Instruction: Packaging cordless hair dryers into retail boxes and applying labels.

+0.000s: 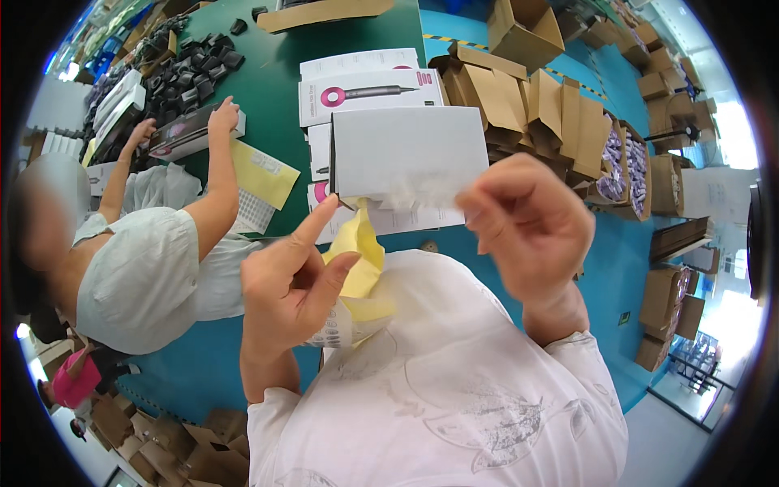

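My left hand (284,296) is closed on a bent yellow sticker sheet (361,252), its index finger stretched toward the near left corner of a plain pale-grey box (410,150). Small printed marks show on the sheet's lower, whitish part. Fingers pinched and smeared by motion, my right hand (531,223) hovers at the box's near right corner. A faint translucent blur lies left of those fingertips, too smeared to name. The box rests on white hair dryer boxes (369,93) with a pink-and-grey dryer printed on them.
At the left, a co-worker (138,276) handles a dark box (182,134) on the green table (272,93). Another yellow sheet (264,174) lies nearby. Black parts (199,69) are heaped at the far left. Open cardboard cartons (495,93) stand at the right.
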Tool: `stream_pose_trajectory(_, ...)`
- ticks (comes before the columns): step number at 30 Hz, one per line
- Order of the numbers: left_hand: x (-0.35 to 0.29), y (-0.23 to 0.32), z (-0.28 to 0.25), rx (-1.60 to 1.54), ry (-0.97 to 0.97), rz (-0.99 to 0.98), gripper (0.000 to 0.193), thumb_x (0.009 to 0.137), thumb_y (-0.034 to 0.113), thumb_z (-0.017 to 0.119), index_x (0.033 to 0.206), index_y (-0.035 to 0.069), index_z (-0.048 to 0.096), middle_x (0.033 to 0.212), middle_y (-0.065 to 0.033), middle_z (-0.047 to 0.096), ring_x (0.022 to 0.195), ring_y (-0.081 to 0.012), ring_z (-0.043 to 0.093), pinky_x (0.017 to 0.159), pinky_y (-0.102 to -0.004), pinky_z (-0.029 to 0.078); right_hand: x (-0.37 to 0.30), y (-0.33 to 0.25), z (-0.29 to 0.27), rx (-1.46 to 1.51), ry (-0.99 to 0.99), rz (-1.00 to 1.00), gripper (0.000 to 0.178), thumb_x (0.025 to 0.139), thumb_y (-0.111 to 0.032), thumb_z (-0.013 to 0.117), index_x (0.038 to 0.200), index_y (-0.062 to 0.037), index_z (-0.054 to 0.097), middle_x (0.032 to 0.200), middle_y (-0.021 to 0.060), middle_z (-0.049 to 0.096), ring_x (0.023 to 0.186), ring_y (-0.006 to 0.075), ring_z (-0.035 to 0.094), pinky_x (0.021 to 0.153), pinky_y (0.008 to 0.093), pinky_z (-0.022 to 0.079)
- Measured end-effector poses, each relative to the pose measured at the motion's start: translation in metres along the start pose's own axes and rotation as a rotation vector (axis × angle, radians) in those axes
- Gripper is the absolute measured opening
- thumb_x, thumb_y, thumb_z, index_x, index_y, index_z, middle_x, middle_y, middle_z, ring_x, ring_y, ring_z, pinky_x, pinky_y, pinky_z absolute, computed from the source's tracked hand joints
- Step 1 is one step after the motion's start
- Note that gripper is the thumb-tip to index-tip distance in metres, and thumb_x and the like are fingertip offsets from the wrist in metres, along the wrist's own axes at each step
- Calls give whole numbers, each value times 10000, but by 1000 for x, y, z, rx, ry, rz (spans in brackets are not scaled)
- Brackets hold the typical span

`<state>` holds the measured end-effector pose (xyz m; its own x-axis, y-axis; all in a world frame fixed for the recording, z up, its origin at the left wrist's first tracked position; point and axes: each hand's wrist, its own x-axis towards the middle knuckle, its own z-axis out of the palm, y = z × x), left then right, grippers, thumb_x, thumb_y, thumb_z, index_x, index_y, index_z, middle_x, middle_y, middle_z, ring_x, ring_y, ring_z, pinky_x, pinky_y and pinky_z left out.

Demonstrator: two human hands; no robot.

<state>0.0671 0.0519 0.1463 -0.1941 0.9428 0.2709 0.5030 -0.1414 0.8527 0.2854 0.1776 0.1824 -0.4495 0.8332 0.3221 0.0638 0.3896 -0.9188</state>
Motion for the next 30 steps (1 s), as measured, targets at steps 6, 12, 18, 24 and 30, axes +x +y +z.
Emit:
stream_pose_trajectory(6,22,10,2,250,230,188,538,779,78,833,1277,-1,647,1059,-143,679,678,-147,647,526,-241,501,23,4,10,224,182,205,156,876,-84,776,953,37,713,768,79,712,610,84,661,490,201,520)
stream_pose_trajectory(12,41,-22,11,383,71,392,439,782,32,799,1205,-2,689,1331,-215,614,821,-266,736,579,-280,573,23,4,19,248,224,255,154,875,-75,772,951,44,712,769,89,715,606,95,671,488,222,547)
stream_pose_trajectory(18,40,-25,13,382,94,447,344,755,13,812,1086,-24,725,1200,-253,662,735,-198,715,484,-247,527,17,-7,23,200,222,381,143,876,-61,766,957,46,717,771,89,718,592,83,663,477,209,535)
stream_pose_trajectory(24,41,-32,19,430,173,579,323,752,25,815,1054,-24,714,1170,-259,668,681,-189,694,480,-247,521,20,-14,24,136,206,448,141,876,-74,767,947,44,733,768,83,723,575,72,653,459,199,520)
stream_pose_trajectory(30,41,-29,19,486,173,575,326,750,45,818,1054,-13,713,1152,-249,675,693,-198,695,507,-259,537,23,-13,24,80,207,481,144,870,-81,773,933,43,736,750,73,719,539,60,637,434,190,505)
